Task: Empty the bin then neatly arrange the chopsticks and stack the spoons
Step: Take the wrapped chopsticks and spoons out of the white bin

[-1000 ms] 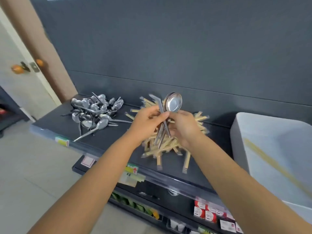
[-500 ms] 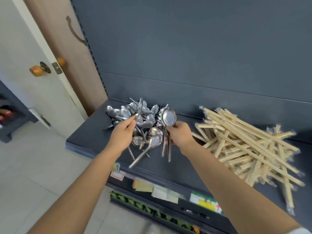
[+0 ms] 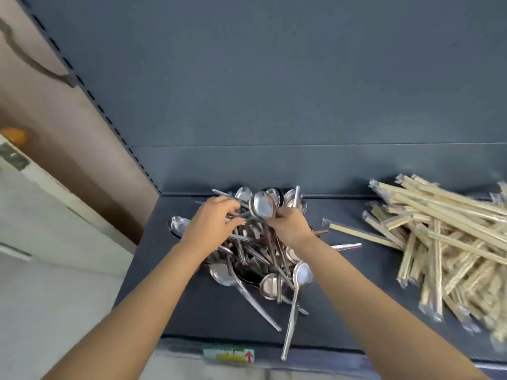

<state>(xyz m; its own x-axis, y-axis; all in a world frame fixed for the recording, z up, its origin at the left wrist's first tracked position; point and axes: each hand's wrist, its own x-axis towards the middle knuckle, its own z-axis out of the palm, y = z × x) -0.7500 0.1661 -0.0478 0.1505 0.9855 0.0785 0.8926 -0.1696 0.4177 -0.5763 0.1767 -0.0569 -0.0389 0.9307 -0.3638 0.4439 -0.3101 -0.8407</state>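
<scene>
A small bundle of spoons (image 3: 264, 212) is held upright in the right hand (image 3: 289, 226), the fingers closed round the handles and the bowls raised above the knuckles. The left hand (image 3: 212, 224) is placed just beside it, directly over the spoon pile (image 3: 255, 259), with the fingers curled down among the handles; whether one is actually pinched cannot be told, as the fingertips are blurred and partly hidden.

The pile lies immediately beneath and in front of both hands on the dark shelf (image 3: 192, 311). No common axis is shared by the loose spoons: most handles run roughly toward the viewer, and two long ones (image 3: 292, 316) reach close to the front edge, one tip lying at or just over it. A single spoon (image 3: 177, 225) rests apart at the left of the pile. The left hand is judged the nearer for the next pick, since the right is occupied.

The chopsticks heap (image 3: 439, 242) lies well to the right, its wrapped sticks crossed and fanned, with one stray stick (image 3: 359, 233) pointing toward the spoons. Open room is available on the shelf at the front left and between the two heaps. The rear is closed off by the back panel (image 3: 274, 91). The bin is not in view.
</scene>
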